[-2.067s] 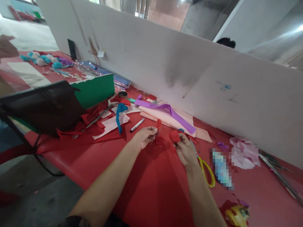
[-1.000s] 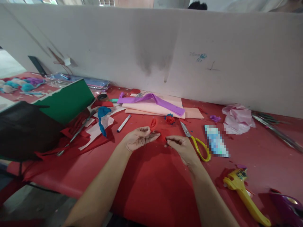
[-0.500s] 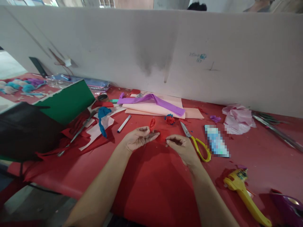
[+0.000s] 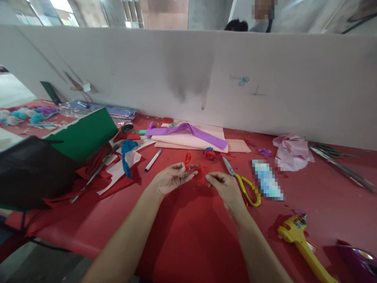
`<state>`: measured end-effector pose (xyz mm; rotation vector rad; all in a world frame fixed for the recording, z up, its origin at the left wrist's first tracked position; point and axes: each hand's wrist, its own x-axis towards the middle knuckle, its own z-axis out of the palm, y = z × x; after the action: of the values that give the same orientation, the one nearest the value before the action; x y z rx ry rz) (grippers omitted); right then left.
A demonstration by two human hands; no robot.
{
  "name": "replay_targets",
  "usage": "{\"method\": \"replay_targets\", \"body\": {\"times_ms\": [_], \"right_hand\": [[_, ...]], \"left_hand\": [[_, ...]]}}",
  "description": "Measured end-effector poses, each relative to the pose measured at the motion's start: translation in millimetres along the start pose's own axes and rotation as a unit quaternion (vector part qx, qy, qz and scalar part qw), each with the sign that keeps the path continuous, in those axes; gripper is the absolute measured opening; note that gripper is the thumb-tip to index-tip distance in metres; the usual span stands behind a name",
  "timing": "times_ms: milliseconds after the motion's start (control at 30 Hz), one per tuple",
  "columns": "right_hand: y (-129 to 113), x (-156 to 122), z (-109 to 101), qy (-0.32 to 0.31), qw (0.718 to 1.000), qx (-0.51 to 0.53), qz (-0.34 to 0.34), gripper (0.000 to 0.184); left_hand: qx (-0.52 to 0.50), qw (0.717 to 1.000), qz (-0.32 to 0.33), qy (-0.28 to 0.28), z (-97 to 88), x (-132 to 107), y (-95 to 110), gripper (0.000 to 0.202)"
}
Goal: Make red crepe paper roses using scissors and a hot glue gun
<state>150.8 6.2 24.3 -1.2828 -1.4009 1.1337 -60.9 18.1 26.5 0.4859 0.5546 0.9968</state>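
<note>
Between my hands stretches a strip of thin red crepe paper (image 4: 200, 175), hard to tell from the red table behind it. My left hand (image 4: 172, 177) pinches its gathered end, and a twisted red loop (image 4: 187, 158) stands up above the thumb. The fingertips of my right hand (image 4: 225, 184) are closed on the strip's other end. Just beyond my hands lies a small red and blue paper flower (image 4: 209, 153). Scissors with yellow handles (image 4: 249, 190) rest close to my right hand, blades slightly apart.
Purple strips (image 4: 188, 131) lie over folded peach paper (image 4: 176, 140) at the back. A marker (image 4: 153, 160) and blue crepe paper (image 4: 127, 157) are on the left, by a green board (image 4: 85, 135). A yellow glue gun (image 4: 303, 243) and crumpled pink paper (image 4: 291, 153) lie right.
The camera view has tilted up slightly, showing more above the white partition. Both hands keep their hold on the red crepe paper, which looks a little more bunched between them.
</note>
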Motion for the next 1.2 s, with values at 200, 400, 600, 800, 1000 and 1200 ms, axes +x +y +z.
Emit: {"method": "replay_targets", "body": {"times_ms": [200, 400, 600, 800, 1000, 1200], "right_hand": [[-2, -1, 0, 0.016, 1.000, -0.004, -0.016, 0.027], [-4, -3, 4, 0.003, 0.999, 0.007, -0.039, 0.019], [-2, -4, 8, -0.009, 0.994, 0.105, 0.018, 0.017], [-6, -4, 9, -0.005, 0.991, 0.130, 0.039, 0.019], [-6, -4, 9, -0.003, 0.992, 0.119, 0.031, 0.020], [-8, -7, 13, 0.010, 0.997, 0.050, -0.050, 0.016]], "left_hand": [[0.014, 0.999, 0.028, -0.017, 7.9, -4, -3, 0.007], [0.048, 0.998, -0.010, -0.034, 15.9, -3, -12, 0.013], [0.049, 0.998, -0.010, -0.028, 14.6, 1, -17, 0.015], [0.053, 0.998, -0.006, -0.043, 16.1, 0, -17, 0.013], [0.062, 0.997, -0.004, -0.040, 15.1, -1, -16, 0.013], [0.061, 0.998, -0.006, -0.032, 15.8, 0, -17, 0.014]]}}
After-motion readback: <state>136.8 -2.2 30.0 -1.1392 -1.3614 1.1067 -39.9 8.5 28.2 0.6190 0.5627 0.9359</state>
